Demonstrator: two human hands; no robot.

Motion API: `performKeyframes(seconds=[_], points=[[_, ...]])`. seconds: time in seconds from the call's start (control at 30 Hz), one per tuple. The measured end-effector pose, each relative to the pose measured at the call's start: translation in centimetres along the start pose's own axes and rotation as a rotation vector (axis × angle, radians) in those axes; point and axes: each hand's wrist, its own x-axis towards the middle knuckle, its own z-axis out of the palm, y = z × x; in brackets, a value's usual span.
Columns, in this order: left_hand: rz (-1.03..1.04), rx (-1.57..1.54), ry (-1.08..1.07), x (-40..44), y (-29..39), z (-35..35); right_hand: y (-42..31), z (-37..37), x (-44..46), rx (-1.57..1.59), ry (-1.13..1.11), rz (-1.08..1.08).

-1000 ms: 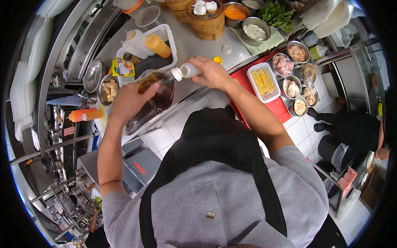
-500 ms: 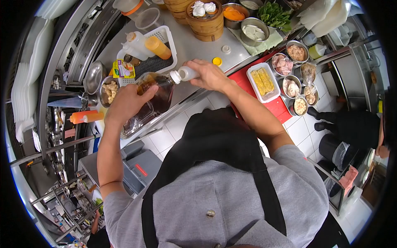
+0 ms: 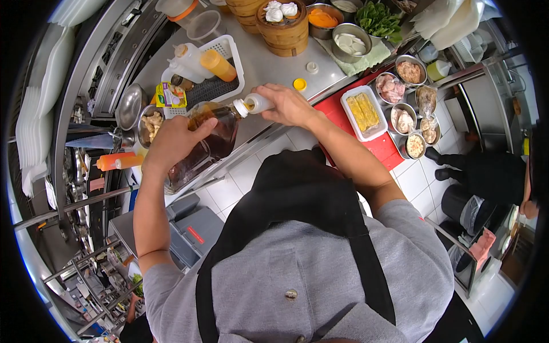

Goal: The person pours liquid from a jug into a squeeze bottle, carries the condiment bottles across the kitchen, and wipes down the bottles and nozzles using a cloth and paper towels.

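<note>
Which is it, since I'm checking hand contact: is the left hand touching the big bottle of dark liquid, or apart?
Touching. The head view shows the left hand over the bottle, its thumb lying along the side.

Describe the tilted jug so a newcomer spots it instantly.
Start at the steel counter, left of the red board. In the left hand is a large jug; its size and dark contents set it apart from the small pale bottle at its mouth.

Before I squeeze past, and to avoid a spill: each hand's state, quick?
Left hand: closed, holding the large bottle of dark liquid.
Right hand: closed, holding the small whitish bottle.
</note>
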Motion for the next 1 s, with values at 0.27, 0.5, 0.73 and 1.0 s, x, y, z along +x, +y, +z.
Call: performKeyframes(seconds=[0.27,0.5,0.73,1.0], points=[[-0.004,-0.026,-0.024,-0.1,0.2,-0.4,-0.3,0.1,0.0,0.003,0.0,0.013],[-0.028,-0.009,-0.015,0.0,0.0,-0.5,-0.1,0.2,-0.1,0.007,-0.004,0.002],[-0.027,-0.013,-0.006,0.0,-0.1,-0.5,0.0,0.1,-0.2,0.037,-0.002,0.006],[-0.029,0.013,0.004,0.1,-0.2,-0.6,-0.1,0.3,-0.4,0.037,-0.019,0.037]])
